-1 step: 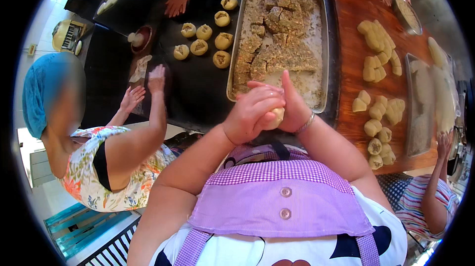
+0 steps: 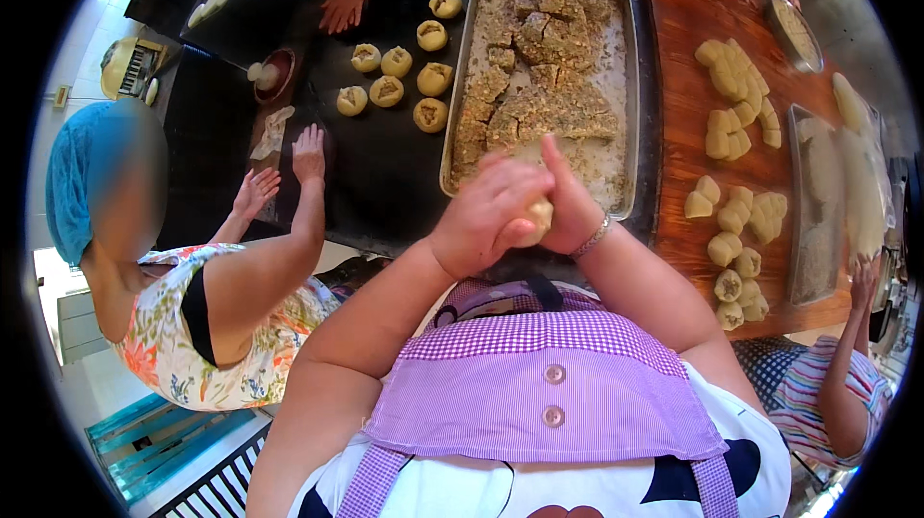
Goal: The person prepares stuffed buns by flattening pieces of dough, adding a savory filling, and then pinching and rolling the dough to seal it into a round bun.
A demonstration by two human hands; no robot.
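A pale ball of dough is pressed between my two hands, in front of the near edge of the metal tray. My left hand wraps its fingers around the dough, and they are a little smeared by motion. My right hand bears against the other side of the dough with its palm, the thumb or a finger pointing up. Most of the dough is hidden by the hands. Just beyond lies the tray, holding a crumbly brown filling cut into chunks.
Several filled dough balls sit on the black surface left of the tray. Dough pieces rest on the wooden table at right. A co-worker in a blue hair cover stands at left; other people's hands reach in around the table.
My left hand's fingers have shifted slightly over the dough, and a bit more of the ball shows. The left co-worker's hands have moved slightly.
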